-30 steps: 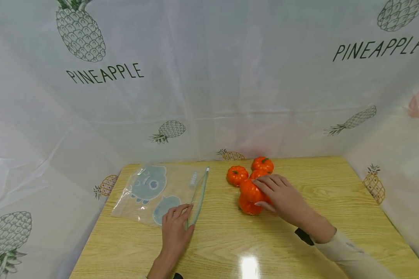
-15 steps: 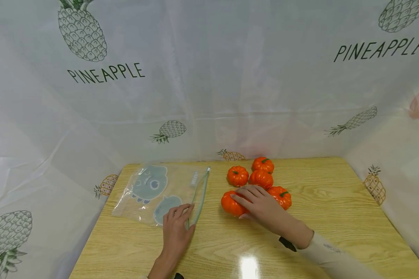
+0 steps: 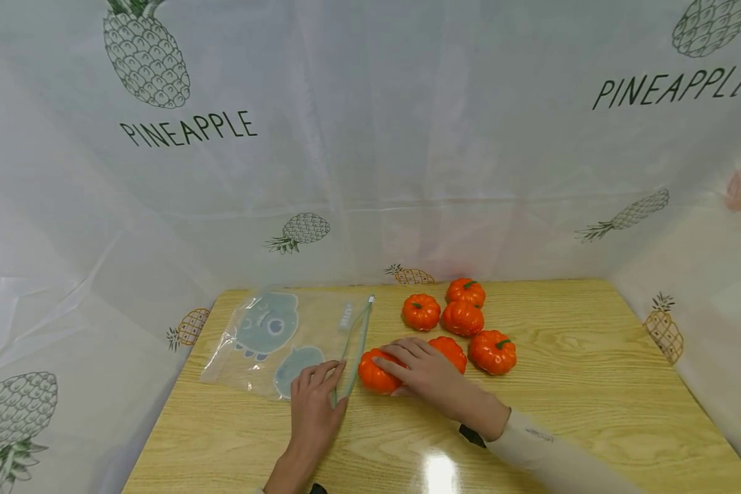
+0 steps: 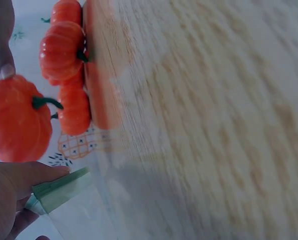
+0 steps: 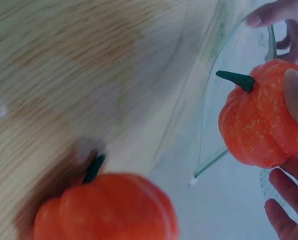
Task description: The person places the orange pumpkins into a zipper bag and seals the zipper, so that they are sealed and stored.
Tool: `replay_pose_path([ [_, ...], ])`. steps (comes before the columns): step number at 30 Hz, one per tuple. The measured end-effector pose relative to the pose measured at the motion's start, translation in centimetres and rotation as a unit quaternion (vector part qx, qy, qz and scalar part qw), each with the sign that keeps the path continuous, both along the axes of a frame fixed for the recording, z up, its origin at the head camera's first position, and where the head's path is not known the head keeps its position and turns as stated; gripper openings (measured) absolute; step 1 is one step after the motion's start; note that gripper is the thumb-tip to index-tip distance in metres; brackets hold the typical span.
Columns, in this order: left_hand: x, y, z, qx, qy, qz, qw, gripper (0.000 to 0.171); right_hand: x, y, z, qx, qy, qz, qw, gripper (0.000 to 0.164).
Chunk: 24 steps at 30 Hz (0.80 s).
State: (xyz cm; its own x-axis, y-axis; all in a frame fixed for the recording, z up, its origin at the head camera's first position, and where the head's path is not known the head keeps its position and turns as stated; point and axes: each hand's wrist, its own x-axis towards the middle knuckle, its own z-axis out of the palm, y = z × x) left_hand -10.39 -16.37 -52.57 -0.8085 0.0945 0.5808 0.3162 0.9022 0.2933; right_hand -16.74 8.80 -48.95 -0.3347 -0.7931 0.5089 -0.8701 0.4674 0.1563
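Underneath pumpkins (image 3: 463, 318), wood-grain table (image 3: 580, 357), behind, pale pineapple-print sheeting (image 3: 401, 144)

Glossy orange pumpkins (image 3: 463, 318) have dark green stems (image 5: 236, 80). The clear bag (image 3: 324, 315), left of centre, shows dusty-blue cartoon figures (image 3: 265, 312) and a green edge (image 4: 61, 189). Yellowish wood grain runs across the surface (image 3: 562, 322); dark pineapples (image 3: 147, 62) pattern the whitish backdrop (image 3: 395, 137).

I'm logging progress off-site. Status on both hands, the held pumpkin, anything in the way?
Left hand pinching clear bag at its edge. Right hand gripping orange pumpkin, outside bag. Five other pumpkins nearby; nothing visibly blocking.
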Motion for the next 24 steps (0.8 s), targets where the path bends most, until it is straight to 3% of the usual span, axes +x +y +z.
replay_pose_path([
  [11,0.1,0.1,-0.1,0.003,-0.002,-0.003,1.0,0.07,-0.2,-2.4,-0.7,0.021,-0.008,-0.008,1.0,0.068],
  [24,0.0,0.4,0.0,0.002,0.048,-0.02,0.9987,0.071,-0.8,-4.2,-1.9,0.03,-0.002,-0.014,0.999,0.064],
])
